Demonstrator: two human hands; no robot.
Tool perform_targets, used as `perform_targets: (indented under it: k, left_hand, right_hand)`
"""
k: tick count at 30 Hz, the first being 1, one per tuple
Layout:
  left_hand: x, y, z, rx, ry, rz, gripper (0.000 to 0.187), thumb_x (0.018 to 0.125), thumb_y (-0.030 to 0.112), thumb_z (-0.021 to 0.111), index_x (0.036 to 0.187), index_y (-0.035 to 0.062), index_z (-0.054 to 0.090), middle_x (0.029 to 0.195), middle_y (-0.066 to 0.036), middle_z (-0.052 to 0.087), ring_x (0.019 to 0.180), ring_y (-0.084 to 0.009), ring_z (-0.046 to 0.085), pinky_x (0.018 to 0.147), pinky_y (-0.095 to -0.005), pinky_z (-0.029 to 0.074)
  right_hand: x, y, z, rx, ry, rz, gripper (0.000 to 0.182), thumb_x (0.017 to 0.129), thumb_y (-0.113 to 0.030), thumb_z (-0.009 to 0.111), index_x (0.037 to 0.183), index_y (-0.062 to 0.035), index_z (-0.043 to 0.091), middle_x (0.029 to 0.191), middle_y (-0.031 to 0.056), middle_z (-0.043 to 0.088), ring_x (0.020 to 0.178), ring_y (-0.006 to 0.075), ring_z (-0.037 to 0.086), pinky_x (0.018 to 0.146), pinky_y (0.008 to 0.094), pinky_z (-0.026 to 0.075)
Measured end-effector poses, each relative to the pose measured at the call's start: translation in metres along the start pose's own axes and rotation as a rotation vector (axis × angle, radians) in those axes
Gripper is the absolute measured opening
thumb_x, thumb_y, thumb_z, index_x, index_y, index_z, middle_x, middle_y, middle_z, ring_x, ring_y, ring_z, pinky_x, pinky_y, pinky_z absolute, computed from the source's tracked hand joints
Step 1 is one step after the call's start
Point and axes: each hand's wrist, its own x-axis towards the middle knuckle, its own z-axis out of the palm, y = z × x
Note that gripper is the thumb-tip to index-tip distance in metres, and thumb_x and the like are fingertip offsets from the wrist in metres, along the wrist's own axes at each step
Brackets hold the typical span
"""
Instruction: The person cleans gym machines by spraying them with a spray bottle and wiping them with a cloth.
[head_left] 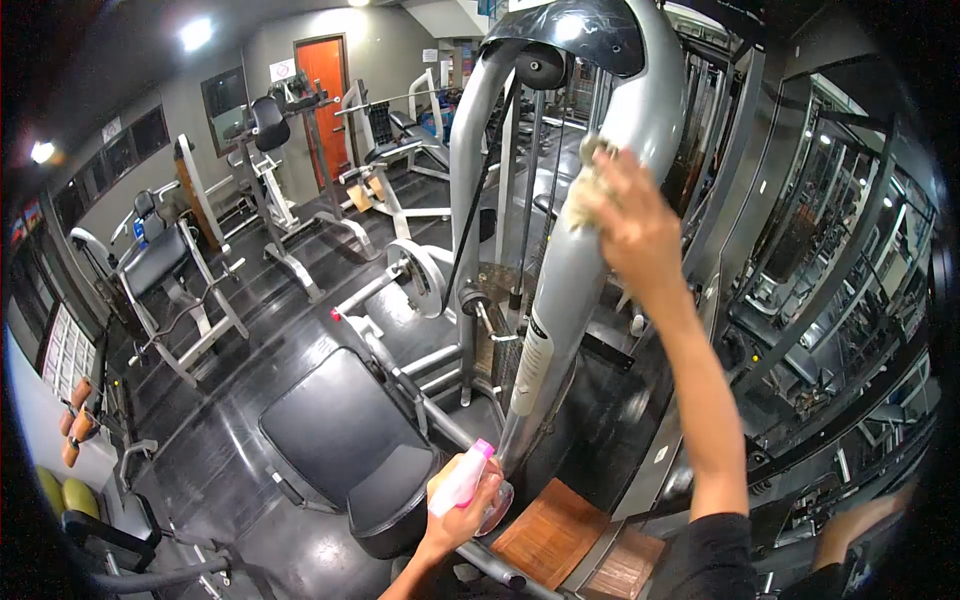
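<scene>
Your right hand (635, 225) is raised high against the grey curved frame (610, 170) of the weight machine, fingers closed over a crumpled pale cloth (585, 195) and pressing it flat to the metal on the frame's right-facing side, just below the dark cap (575, 30) at the top. The cloth bunches toward the upper left of your hand, with one corner poking up along the frame. That frame runs as one long arc: it leans down and to the left from the cap toward the floor beside the black seat pad (335, 430), so its long axis slants from upper right to lower left. Your left hand (462, 515) hangs low, wrapped around a spray bottle (465, 480) with a pink nozzle; the bottle tilts with its nozzle up and to the right, aimed toward the foot of the frame. To your right a mirrored wall (830, 260) stands close, leaving only a narrow strip beside your raised arm. Left of the machine the dark floor (230, 440) opens out toward other benches (175, 290) and an orange door (325, 90) at the far wall. A wooden step plate (550, 535) lies just right of the bottle, near the frame's base.
</scene>
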Motion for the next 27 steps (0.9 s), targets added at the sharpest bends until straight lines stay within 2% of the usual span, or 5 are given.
perform_targets:
  k: [4,8,13,16,27]
  left_hand:
    - [0.000,0.009,-0.007,-0.006,0.015,0.025,0.007,0.087,0.004,0.063,0.092,-0.0015,0.061,0.079,-0.008,0.062,0.061,-0.0122,0.060,0.058,-0.0264,0.048]
    - [0.004,0.005,-0.013,0.096,0.033,0.069,0.006,0.087,0.003,0.063,0.090,-0.0016,0.061,0.080,-0.008,0.062,0.060,-0.0122,0.060,0.057,-0.0265,0.048]
    - [0.005,0.003,-0.012,0.154,0.041,0.083,0.005,0.087,0.003,0.062,0.090,-0.0019,0.061,0.081,-0.008,0.062,0.060,-0.0121,0.060,0.057,-0.0262,0.048]
    - [0.004,0.006,-0.009,0.105,0.041,0.081,0.006,0.087,0.002,0.063,0.090,-0.0022,0.061,0.081,-0.008,0.062,0.060,-0.0119,0.059,0.057,-0.0266,0.048]
    - [-0.001,0.001,0.003,-0.076,-0.006,-0.025,0.008,0.088,0.004,0.062,0.093,-0.0022,0.061,0.078,-0.008,0.061,0.059,-0.0113,0.059,0.057,-0.0260,0.047]
  right_hand:
    - [0.075,0.060,-0.017,-0.161,0.193,0.124,0.048,0.080,0.003,0.058,0.121,-0.0215,0.063,0.145,0.0117,0.042,0.136,0.0342,0.037,0.115,0.0436,0.029]
    - [0.121,0.108,-0.006,0.064,0.397,0.159,0.044,0.087,-0.003,0.056,0.127,-0.0198,0.057,0.144,0.0172,0.041,0.131,0.0362,0.042,0.108,0.0401,0.036]
    - [0.110,0.096,-0.004,0.012,0.372,0.116,0.038,0.082,0.000,0.055,0.116,-0.0145,0.063,0.134,0.0111,0.054,0.127,0.0342,0.046,0.107,0.0385,0.036]
    - [0.094,0.087,-0.013,0.019,0.298,0.078,0.030,0.081,-0.007,0.058,0.109,-0.0129,0.066,0.129,0.0142,0.056,0.125,0.0347,0.047,0.107,0.0408,0.035]
    - [0.054,0.050,-0.015,0.169,0.243,0.001,0.018,0.071,-0.010,0.054,0.085,-0.0053,0.064,0.110,0.0105,0.063,0.117,0.0309,0.053,0.110,0.0461,0.032]
